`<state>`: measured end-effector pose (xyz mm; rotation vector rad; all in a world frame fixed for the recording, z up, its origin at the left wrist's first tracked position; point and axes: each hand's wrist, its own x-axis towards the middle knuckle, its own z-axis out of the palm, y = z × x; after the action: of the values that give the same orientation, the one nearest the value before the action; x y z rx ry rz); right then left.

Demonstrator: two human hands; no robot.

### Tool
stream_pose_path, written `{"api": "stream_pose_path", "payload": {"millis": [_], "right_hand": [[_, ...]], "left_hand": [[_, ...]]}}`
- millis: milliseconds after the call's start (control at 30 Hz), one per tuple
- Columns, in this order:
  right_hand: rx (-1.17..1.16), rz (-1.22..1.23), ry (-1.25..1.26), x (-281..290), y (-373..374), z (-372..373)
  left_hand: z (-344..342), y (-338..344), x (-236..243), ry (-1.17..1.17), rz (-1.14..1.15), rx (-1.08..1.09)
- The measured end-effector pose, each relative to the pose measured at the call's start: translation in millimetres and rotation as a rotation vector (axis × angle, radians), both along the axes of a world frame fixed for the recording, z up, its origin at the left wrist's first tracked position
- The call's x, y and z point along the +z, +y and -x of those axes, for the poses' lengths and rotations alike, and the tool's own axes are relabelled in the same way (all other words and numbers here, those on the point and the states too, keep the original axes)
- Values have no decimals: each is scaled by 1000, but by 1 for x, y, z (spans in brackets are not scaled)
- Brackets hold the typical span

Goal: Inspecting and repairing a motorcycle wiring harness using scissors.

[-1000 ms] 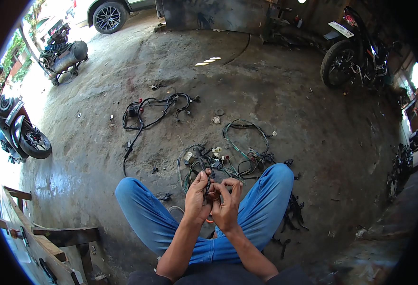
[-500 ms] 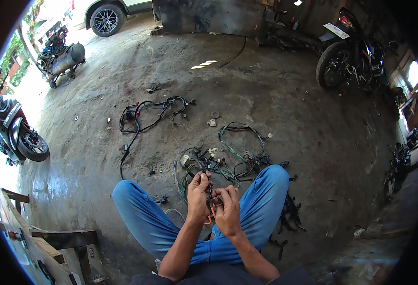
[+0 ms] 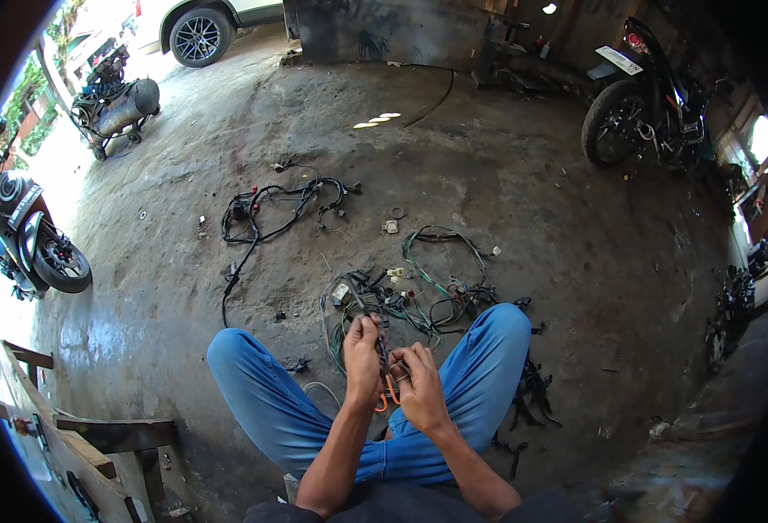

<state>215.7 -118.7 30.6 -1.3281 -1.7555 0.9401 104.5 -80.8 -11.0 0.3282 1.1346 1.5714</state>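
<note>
My left hand (image 3: 364, 364) grips a dark wrapped cable (image 3: 363, 301) that runs up into a tangle of green and black wires (image 3: 436, 292) with white connectors between my bent knees. Just right of it, my right hand (image 3: 417, 383) has curled fingers at the lower part of that cable; exactly what they pinch is hidden. Orange loop handles (image 3: 382, 403) of what looks like a hand tool show below the fingers, between both hands. A second black harness (image 3: 260, 235) lies farther up and left on the concrete.
A motorcycle (image 3: 619, 118) stands at upper right, a scooter (image 3: 52, 253) at left, an air compressor (image 3: 118, 109) and a car wheel (image 3: 199, 39) beyond. A wooden bench (image 3: 109, 431) is at lower left. Black scraps (image 3: 536, 392) lie beside my right knee.
Both hands have shifted slightly, the right one sitting a little lower, and more of the orange handles shows between them. The view has moved a little.
</note>
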Motion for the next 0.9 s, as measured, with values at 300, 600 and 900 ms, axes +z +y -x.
{"api": "stream_pose_path", "payload": {"millis": [300,600,900], "right_hand": [[-151,-40,204,15,6,9],[-191,-117,77,19,6,29],[-251,54,-90,4,19,-6]], "left_hand": [[43,14,33,-311,-17,-126],[29,1,33,-303,20,-82],[45,-12,18,-185,-47,-601]]}}
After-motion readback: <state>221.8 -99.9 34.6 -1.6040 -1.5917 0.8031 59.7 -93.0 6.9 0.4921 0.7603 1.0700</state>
